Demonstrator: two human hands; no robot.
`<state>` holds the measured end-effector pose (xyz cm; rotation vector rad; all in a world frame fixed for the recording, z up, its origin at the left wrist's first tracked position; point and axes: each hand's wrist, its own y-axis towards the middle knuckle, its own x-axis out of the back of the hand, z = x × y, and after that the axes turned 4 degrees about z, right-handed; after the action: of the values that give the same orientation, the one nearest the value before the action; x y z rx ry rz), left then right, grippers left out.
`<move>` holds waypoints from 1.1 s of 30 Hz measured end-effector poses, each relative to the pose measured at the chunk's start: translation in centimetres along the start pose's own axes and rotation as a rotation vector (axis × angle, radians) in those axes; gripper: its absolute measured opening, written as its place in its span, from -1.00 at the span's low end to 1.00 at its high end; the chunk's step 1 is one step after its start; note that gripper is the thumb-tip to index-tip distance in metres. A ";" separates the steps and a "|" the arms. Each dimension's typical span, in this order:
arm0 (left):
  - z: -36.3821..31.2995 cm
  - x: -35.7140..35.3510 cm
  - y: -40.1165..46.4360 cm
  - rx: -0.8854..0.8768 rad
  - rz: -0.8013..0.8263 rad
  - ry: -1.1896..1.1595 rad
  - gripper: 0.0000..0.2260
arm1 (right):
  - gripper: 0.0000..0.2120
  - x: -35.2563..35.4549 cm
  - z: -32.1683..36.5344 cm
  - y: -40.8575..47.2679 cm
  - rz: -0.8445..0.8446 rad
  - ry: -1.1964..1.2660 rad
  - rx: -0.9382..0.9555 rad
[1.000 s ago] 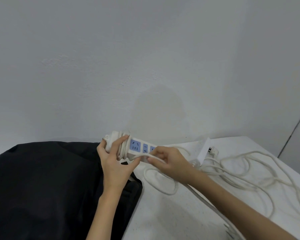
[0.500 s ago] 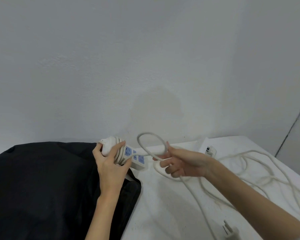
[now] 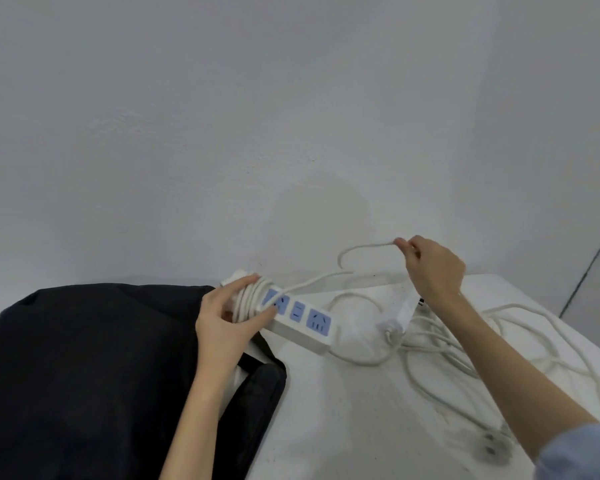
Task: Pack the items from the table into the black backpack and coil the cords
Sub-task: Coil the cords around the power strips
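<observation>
Our left hand (image 3: 222, 327) clamped round the white power strip (image 3: 293, 315) and its wound turns, right hand (image 3: 432, 268) pinching the cord (image 3: 364, 247) aloft, black backpack (image 3: 94, 368) beside, possibly a plug (image 3: 496, 445) lower right, blurred.

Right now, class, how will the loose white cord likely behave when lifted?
Probably floppy: the loose white cord droops in an arc from the right hand. Likely to snag, since it lies tangled on the white table.
</observation>
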<state>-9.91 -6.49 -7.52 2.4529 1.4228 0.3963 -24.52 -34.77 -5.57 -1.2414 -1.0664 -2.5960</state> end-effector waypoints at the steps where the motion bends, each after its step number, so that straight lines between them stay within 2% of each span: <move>1: -0.3 0.6 0.2 0.041 0.010 -0.119 -0.54 | -0.55 -0.3 -0.5 0.2 0.031 -0.002 -0.087; 2: -0.5 1.1 0.3 0.082 0.019 -0.257 -0.51 | -0.54 -0.4 -0.9 0.2 0.092 -0.014 -0.157; 4: -1.1 1.5 0.5 0.149 0.048 -0.492 -0.40 | -0.52 -1.3 -1.0 -0.4 0.205 -0.090 -0.148; 6: -1.6 1.0 0.5 0.225 0.091 -0.708 -0.31 | -0.55 -2.6 0.2 -2.1 0.321 -0.217 0.001; 8: -2.1 0.3 0.4 0.296 0.091 -0.871 -0.31 | -0.61 -4.4 1.7 -4.7 0.346 -0.329 0.254; 9: -2.2 0.1 0.4 0.316 0.065 -0.918 -0.38 | -0.67 -5.2 2.4 -6.2 0.321 -0.371 0.402; 11: -2.2 -0.1 0.3 0.329 -0.050 -0.925 -0.56 | -0.63 -6.6 3.2 -9.0 0.281 -0.392 0.573; 16: -0.8 0.4 0.0 0.294 -0.308 -0.911 -0.39 | -0.68 -8.8 4.2 -12.9 0.260 -0.369 0.708; 18: -0.3 0.4 0.0 0.254 -0.434 -0.883 -0.44 | -0.74 -8.3 4.2 -13.8 0.204 -0.256 0.811; 21: 0.1 0.1 0.2 0.121 -0.660 -0.768 -0.59 | -0.70 -6.3 4.3 -15.6 0.109 -0.070 0.986; 24: 0.6 -0.4 0.3 -0.002 -0.744 -0.577 -0.60 | -0.65 -2.9 5.7 -16.9 0.123 0.103 1.122; 27: 2.0 -1.2 0.3 -0.093 -0.722 -0.333 -0.56 | -0.66 -0.2 7.6 -16.6 0.062 0.172 1.197; 30: 3.6 -1.7 0.1 -0.218 -0.629 -0.128 -0.53 | -0.65 1.5 8.7 -15.1 -0.049 0.224 1.174; 33: 4.7 -2.4 -0.4 -0.316 -0.487 0.058 -0.60 | -0.64 2.3 9.2 -13.1 -0.129 0.294 1.140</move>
<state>-9.64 -8.90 -12.18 1.7903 1.7597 0.5323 -24.47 -18.73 -7.26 -0.4849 -2.0804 -1.5657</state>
